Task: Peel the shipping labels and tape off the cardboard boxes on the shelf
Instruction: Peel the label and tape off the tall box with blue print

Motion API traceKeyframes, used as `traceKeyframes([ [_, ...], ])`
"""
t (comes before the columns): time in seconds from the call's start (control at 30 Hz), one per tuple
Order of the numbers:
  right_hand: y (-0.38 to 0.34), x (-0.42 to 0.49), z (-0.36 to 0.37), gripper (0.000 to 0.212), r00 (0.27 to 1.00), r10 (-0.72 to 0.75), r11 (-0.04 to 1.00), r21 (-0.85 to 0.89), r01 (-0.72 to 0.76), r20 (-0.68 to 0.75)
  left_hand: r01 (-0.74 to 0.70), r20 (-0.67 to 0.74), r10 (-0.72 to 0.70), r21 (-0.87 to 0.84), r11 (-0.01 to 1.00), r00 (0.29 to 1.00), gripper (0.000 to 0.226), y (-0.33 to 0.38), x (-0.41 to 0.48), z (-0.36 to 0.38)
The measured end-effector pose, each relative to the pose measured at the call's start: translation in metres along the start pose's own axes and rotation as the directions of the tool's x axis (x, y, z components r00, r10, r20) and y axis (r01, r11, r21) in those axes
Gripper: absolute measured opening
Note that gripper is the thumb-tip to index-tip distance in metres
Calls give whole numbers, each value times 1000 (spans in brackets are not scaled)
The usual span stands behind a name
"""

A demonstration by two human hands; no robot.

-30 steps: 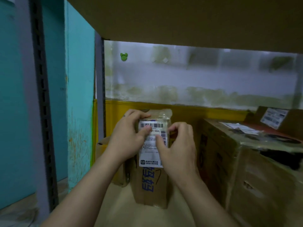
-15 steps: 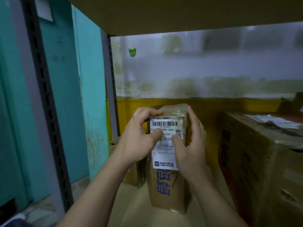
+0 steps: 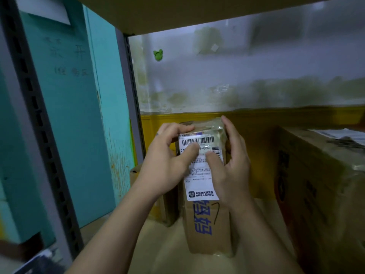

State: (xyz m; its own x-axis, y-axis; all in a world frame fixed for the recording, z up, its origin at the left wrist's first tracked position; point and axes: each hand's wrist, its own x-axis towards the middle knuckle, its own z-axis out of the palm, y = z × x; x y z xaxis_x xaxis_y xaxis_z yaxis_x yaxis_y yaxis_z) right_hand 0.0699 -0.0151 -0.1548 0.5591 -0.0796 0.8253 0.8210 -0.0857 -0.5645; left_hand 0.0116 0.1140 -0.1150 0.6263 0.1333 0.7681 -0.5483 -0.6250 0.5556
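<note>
The left hand [image 3: 167, 161] curls its fingers over the top edge of a narrow box [image 3: 207, 230] standing upright on the shelf [image 3: 167, 254], its thumb pressing the white label [image 3: 201, 186] on the box's front. The right hand [image 3: 231, 169] lies with straight fingers along the box's right side, its thumb also on the label. A bigger box [image 3: 316, 194] stands near on the right.

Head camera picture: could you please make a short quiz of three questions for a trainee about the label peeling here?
1. True or false: the shipping label is already fully off the narrow cardboard box.
2. Where does the left hand press its thumb? A. on the label, just below the barcode; B. on the box's blue print; C. on nothing.
3. Fill in: the large cardboard box stands to the ___ of the narrow one.
Key: 1 false; 2 A; 3 right.
</note>
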Motion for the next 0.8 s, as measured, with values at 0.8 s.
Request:
traceKeyframes([
  [0.8, 23, -34, -2, 71, 997, -50, 998, -32, 53, 65, 71, 4, -71, -164, 984, 997, 33, -8, -9, 8],
])
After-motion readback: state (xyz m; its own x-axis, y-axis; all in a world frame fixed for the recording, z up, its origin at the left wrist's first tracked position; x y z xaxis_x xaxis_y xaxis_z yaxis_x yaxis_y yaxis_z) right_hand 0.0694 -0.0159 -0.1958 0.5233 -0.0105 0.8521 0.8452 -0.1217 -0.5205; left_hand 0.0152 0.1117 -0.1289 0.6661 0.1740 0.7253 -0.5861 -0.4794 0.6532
